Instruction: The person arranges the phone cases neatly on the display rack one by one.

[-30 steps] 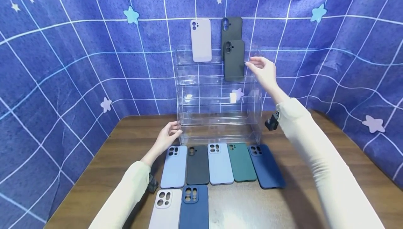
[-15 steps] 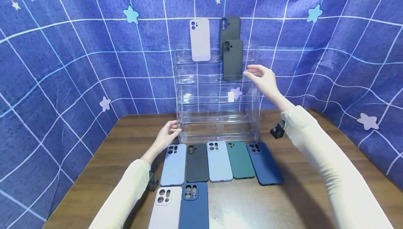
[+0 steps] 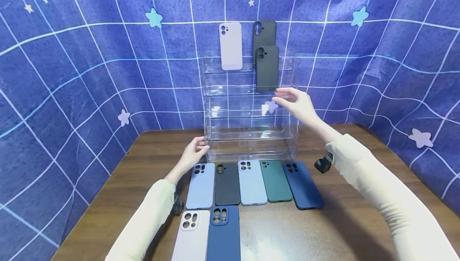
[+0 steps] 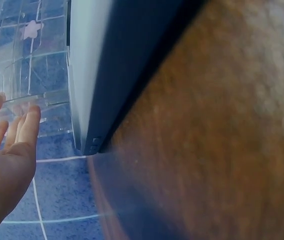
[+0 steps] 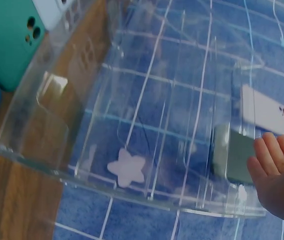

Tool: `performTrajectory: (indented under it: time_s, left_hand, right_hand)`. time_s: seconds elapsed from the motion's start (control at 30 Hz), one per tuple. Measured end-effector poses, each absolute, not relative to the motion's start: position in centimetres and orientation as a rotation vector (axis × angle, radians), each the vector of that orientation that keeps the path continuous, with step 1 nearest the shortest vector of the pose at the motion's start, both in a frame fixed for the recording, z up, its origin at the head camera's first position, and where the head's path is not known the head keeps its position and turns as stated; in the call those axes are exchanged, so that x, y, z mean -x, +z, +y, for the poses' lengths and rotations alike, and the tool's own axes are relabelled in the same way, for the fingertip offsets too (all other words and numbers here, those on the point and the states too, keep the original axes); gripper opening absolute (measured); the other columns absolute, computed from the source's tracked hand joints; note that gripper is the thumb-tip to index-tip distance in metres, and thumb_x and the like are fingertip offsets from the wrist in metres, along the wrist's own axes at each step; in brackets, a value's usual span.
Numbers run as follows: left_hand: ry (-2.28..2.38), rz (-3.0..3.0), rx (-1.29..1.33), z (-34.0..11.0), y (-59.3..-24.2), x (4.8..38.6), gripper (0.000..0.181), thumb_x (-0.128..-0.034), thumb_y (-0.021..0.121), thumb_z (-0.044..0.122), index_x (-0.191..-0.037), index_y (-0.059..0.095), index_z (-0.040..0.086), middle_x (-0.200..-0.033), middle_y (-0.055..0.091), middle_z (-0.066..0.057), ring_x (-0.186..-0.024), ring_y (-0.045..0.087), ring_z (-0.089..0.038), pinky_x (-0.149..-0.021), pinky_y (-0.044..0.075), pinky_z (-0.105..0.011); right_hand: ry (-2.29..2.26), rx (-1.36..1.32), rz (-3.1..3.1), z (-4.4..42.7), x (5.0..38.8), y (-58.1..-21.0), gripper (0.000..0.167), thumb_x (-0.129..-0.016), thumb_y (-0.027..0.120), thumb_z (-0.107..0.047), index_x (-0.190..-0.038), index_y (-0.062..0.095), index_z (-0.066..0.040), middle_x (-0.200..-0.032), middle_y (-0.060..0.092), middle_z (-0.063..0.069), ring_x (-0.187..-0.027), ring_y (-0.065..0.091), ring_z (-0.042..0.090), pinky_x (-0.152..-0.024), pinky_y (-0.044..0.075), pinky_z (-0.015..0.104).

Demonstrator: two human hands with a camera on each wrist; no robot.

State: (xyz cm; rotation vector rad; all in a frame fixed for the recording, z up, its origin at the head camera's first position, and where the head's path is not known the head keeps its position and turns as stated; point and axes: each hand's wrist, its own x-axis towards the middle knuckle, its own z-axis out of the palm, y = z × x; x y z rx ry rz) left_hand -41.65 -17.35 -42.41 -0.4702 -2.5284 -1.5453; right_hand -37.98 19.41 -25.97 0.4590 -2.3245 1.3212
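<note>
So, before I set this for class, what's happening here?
A person's left hand is at the lower left edge of a clear tiered rack, while their right hand, holding nothing, is by the front dark phone case. Another dark case and a pale case stand there too. Seven more cases lie on the wooden table.

right grip (image 3: 296,102) lowered, now near lower corner of front dark case (image 3: 267,69)
</note>
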Motion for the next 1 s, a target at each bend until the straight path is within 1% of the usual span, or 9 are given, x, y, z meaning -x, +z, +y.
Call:
performTrajectory:
  time_s: [0.1, 0.27, 0.47, 0.57, 0.67, 0.73, 0.87, 0.97, 1.0]
  left_hand:
    - [-1.542, -2.534, 0.466, -17.2, -42.5, 41.8, 0.047, -0.0921, 0.061, 0.022, -0.131, 0.045, 0.002, -0.121, 0.060, -0.020, -0.107, 0.059, -0.032, -0.093, 0.052, -0.041]
    - [-1.541, -2.542, 0.463, -17.2, -42.5, 41.8, 0.047, -0.0927, 0.060, 0.022, -0.132, 0.044, 0.002, -0.122, 0.059, -0.021, -0.108, 0.059, -0.032, -0.094, 0.051, -0.042]
    - [-1.548, -2.548, 0.453, -17.2, -42.4, 41.7, 0.047, -0.0932, 0.059, 0.023, -0.133, 0.044, 0.002, -0.121, 0.058, -0.022, -0.109, 0.058, -0.032, -0.094, 0.051, -0.043]
    - [-1.557, -2.550, 0.452, -17.1, -42.4, 41.7, 0.047, -0.0934, 0.059, 0.023, -0.133, 0.044, 0.002, -0.122, 0.058, -0.022, -0.109, 0.058, -0.032, -0.094, 0.051, -0.043]
    - [-1.555, -2.556, 0.451, -17.1, -42.3, 41.7, 0.048, -0.0934, 0.059, 0.023, -0.133, 0.044, 0.001, -0.122, 0.058, -0.021, -0.109, 0.058, -0.032, -0.094, 0.051, -0.042]
    - [-1.557, -2.559, 0.446, -17.1, -42.4, 41.7, 0.048, -0.0931, 0.059, 0.023, -0.133, 0.044, 0.002, -0.121, 0.058, -0.021, -0.109, 0.058, -0.032, -0.094, 0.051, -0.042]
    - [-1.562, -2.560, 0.439, -17.0, -42.3, 41.6, 0.048, -0.0928, 0.060, 0.022, -0.133, 0.044, 0.002, -0.121, 0.058, -0.021, -0.109, 0.058, -0.032, -0.094, 0.052, -0.042]
    - [-1.558, -2.559, 0.447, -17.3, -42.4, 41.6, 0.047, -0.0929, 0.060, 0.023, -0.133, 0.044, 0.002, -0.121, 0.058, -0.020, -0.108, 0.058, -0.031, -0.093, 0.052, -0.041]
    - [-1.555, -2.564, 0.450, -17.2, -42.0, 41.2, 0.047, -0.0934, 0.059, 0.021, -0.133, 0.044, 0.001, -0.121, 0.058, -0.022, -0.108, 0.058, -0.032, -0.093, 0.052, -0.042]
  right_hand:
    - [1.347, -0.482, -2.334, 19.1, 37.4, -26.5, 0.042, -0.087, 0.067, -0.032, -0.123, 0.060, -0.010, -0.120, 0.065, 0.011, -0.107, 0.063, 0.024, -0.091, 0.053, 0.035]
    - [1.399, -0.522, -2.382, 18.4, 35.9, -27.2, 0.046, -0.086, 0.067, -0.036, -0.125, 0.059, -0.012, -0.123, 0.063, 0.008, -0.109, 0.062, 0.021, -0.093, 0.052, 0.037]
    - [1.421, -0.597, -2.413, 17.4, 34.1, -28.2, 0.044, -0.087, 0.067, -0.034, -0.125, 0.059, -0.013, -0.127, 0.061, 0.005, -0.110, 0.061, 0.020, -0.089, 0.054, 0.033]
    - [1.418, -0.632, -2.422, 17.1, 33.4, -28.8, 0.042, -0.087, 0.067, -0.032, -0.124, 0.060, -0.013, -0.128, 0.060, 0.005, -0.114, 0.059, 0.024, -0.092, 0.053, 0.036]
    - [1.427, -0.647, -2.445, 16.7, 32.8, -29.6, 0.043, -0.087, 0.067, -0.033, -0.125, 0.059, -0.015, -0.129, 0.060, 0.003, -0.118, 0.056, 0.027, -0.097, 0.050, 0.040]
    - [1.426, -0.657, -2.463, 16.4, 32.5, -30.2, 0.043, -0.086, 0.068, -0.033, -0.125, 0.059, -0.016, -0.127, 0.061, 0.003, -0.118, 0.056, 0.027, -0.098, 0.049, 0.041]
    - [1.449, -0.701, -2.468, 15.8, 31.9, -31.5, 0.042, -0.086, 0.069, -0.029, -0.124, 0.060, -0.014, -0.126, 0.062, 0.005, -0.115, 0.058, 0.025, -0.095, 0.052, 0.040]
    - [1.466, -0.746, -2.462, 15.2, 31.6, -32.2, 0.041, -0.085, 0.070, -0.026, -0.123, 0.060, -0.013, -0.123, 0.064, 0.009, -0.113, 0.060, 0.025, -0.090, 0.054, 0.038]
    - [1.466, -0.763, -2.463, 15.0, 31.6, -32.5, 0.041, -0.085, 0.070, -0.025, -0.123, 0.061, -0.013, -0.122, 0.064, 0.010, -0.111, 0.061, 0.024, -0.089, 0.055, 0.036]
